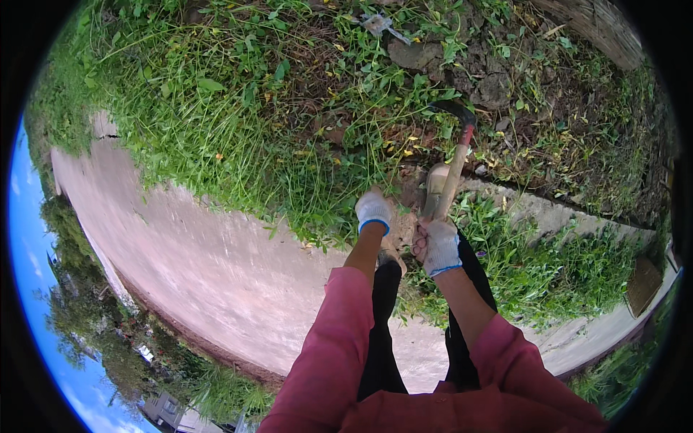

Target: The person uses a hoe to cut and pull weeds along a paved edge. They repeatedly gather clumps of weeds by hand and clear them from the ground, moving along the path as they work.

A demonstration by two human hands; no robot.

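My right hand point(439, 246) wears a white knitted glove with a blue cuff, bare fingertips showing, and grips the lower end of a sickle point(456, 176). The tool has a pale wooden handle, a red band near its top and a dark curved blade pointing left. Its blade lies over the weeds and dark soil ahead of my feet. In a matching glove, my left hand point(374, 209) is at the near edge of the green weeds point(303, 184). Its fingers point away from me and are mostly hidden, so I cannot tell whether they hold stems.
A pale concrete path point(233, 270) curves along the left and behind my feet. A concrete curb point(541, 208) runs off to the right, with cut greenery point(547, 276) on its near side. Stones point(414, 57) and a weathered log point(598, 30) lie at the far right.
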